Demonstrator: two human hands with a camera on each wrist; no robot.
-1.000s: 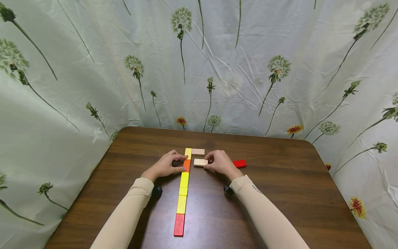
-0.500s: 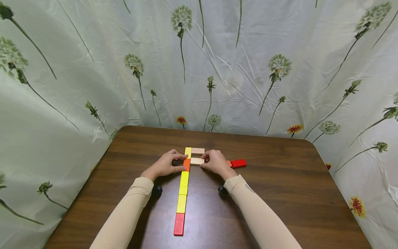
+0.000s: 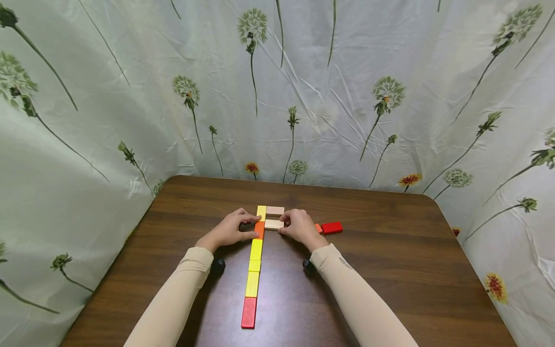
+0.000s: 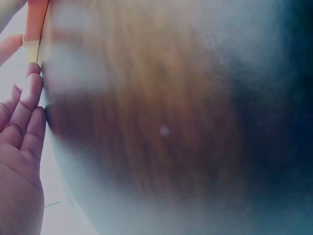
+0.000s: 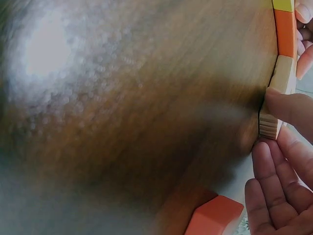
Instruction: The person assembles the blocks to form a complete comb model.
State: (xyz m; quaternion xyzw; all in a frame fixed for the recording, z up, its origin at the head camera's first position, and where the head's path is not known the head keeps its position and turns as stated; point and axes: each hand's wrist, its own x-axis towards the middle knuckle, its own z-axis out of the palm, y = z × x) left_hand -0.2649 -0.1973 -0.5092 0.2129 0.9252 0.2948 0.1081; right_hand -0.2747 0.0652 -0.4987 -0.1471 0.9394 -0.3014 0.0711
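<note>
A row of flat blocks runs down the table (image 3: pixel 390 270): red (image 3: pixel 249 312), three yellow (image 3: pixel 253 283), orange (image 3: pixel 259 230), then yellow (image 3: pixel 261 212) at the far end. My left hand (image 3: pixel 255 227) pinches the orange block's left side between thumb and forefinger. My right hand (image 3: pixel 284 224) pinches a pale wooden block (image 3: pixel 274 224), whose left end touches the orange block. In the right wrist view my thumb (image 5: pixel 293 107) and fingers (image 5: pixel 266 171) grip this pale block (image 5: pixel 276 83) next to the orange block (image 5: pixel 285 32). The left wrist view is blurred and shows only fingers (image 4: pixel 22 127) by an orange edge (image 4: pixel 35 19).
A second pale block (image 3: pixel 275 210) lies beside the far yellow one. A red block (image 3: pixel 332 227) and a partly hidden orange block (image 3: pixel 318 228) lie just right of my right hand. Flowered cloth (image 3: pixel 130 96) hangs round the table's far and side edges.
My right hand has slid the pale block left until it meets the orange block. An orange block behind that hand came into view. The left hand has stayed put.
</note>
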